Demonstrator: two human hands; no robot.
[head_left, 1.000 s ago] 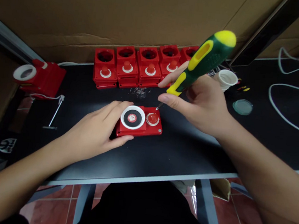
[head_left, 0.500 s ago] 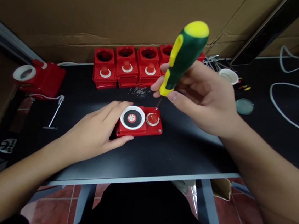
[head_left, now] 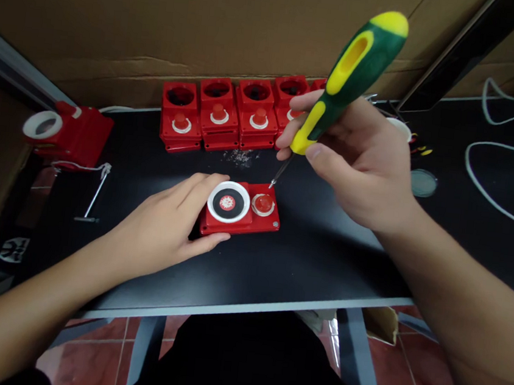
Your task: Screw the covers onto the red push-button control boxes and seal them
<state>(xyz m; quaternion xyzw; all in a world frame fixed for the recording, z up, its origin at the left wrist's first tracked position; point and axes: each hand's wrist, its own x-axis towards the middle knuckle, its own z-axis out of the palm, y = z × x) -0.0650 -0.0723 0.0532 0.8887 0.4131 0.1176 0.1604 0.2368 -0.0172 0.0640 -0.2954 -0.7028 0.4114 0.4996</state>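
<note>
A red device (head_left: 239, 224) with a white-ringed black disc and a round red button lies on the black table. My left hand (head_left: 168, 223) grips its left end, thumb along the front edge and fingers over the back. My right hand (head_left: 361, 160) is closed on a green and yellow screwdriver (head_left: 349, 73), which leans to the upper right. Its tip is at the device's back right corner; whether it touches a screw there is too small to tell. A screw head (head_left: 275, 224) shows at the front right corner.
Several red housings (head_left: 218, 128) stand in a row behind, with small debris (head_left: 241, 157) before them. Another red unit (head_left: 76, 137) and a metal T-shaped tool (head_left: 93, 200) are at the left. A clear round lid (head_left: 423, 183) and white cable (head_left: 470, 172) lie right.
The screwdriver handle has tilted further to the upper right, and my right hand has shifted slightly right with it. My left hand and the device have stayed put.
</note>
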